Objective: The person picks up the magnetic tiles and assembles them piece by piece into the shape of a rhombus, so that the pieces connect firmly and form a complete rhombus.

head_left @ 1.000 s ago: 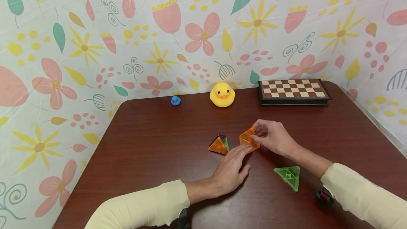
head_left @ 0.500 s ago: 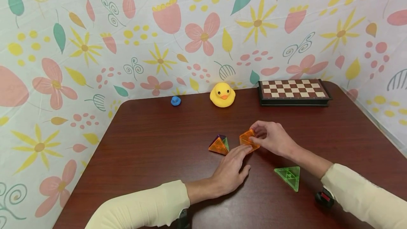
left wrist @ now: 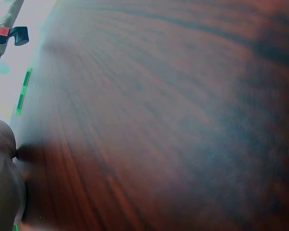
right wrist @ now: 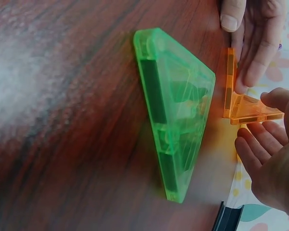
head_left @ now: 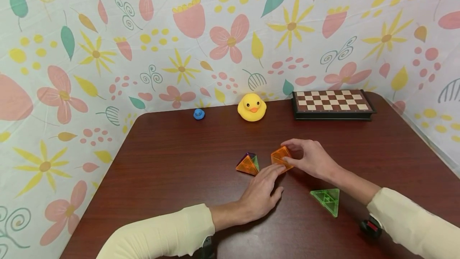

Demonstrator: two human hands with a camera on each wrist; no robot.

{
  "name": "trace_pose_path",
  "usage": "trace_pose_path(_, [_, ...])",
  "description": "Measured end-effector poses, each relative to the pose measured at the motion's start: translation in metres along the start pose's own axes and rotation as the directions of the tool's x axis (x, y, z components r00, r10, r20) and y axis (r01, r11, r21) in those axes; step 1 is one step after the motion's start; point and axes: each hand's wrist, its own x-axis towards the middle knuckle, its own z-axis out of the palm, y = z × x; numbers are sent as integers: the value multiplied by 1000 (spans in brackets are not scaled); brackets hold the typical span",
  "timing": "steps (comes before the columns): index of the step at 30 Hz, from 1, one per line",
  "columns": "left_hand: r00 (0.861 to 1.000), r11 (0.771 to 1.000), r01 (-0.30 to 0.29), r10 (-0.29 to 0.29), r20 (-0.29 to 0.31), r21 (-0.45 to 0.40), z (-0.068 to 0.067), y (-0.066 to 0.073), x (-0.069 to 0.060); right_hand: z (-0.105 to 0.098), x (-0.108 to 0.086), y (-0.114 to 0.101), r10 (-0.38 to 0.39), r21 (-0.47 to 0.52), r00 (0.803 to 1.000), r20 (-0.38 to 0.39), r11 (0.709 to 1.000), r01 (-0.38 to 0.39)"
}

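Two orange see-through triangular magnetic tiles (head_left: 279,155) meet edge to edge near the table's middle. In the right wrist view one lies on the table while the other orange tile (right wrist: 253,109) stands up from it. My right hand (head_left: 312,159) pinches the raised tile between thumb and fingers. With fairly straight fingers, my left hand (head_left: 259,195) touches the orange pair from the near left side. Just left of them sits a small pyramid (head_left: 247,165) of orange, green and purple tiles. A loose green triangular tile (head_left: 328,200) lies flat below my right wrist.
Along the back of the dark wooden table (head_left: 172,143) stand a small blue duck (head_left: 199,114), a larger yellow rubber duck (head_left: 252,108) and a folded chessboard case (head_left: 332,105). A flower-printed cloth (head_left: 143,51) hangs behind the table.
My right hand has lowered slightly, its fingers opening out a little, and the raised orange tile's top has tipped slightly downward. My left hand stays in place.
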Motion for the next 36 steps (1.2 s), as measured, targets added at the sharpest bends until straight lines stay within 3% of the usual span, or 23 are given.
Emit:
trace_pose_path(11, [1000, 1000, 5, -5, 11, -16, -1, 1, 1, -7, -11, 1, -23, -14, 1000, 20, 1000, 24])
trace_pose_path(22, [1000, 1000, -2, 2, -2, 0, -1, 1, 0, -19, -47, 10, -36, -63, 998, 52, 997, 39])
trace_pose_path(28, [1000, 1000, -3, 3, -7, -5, -1, 1, -1, -31, -68, 16, -151, -59, 986, 65, 986, 155])
trace_pose_path(36, [1000, 1000, -4, 4, -1, -12, -1, 1, 0, -37, -89, 24, -229, -14, 958, 174, 972, 235])
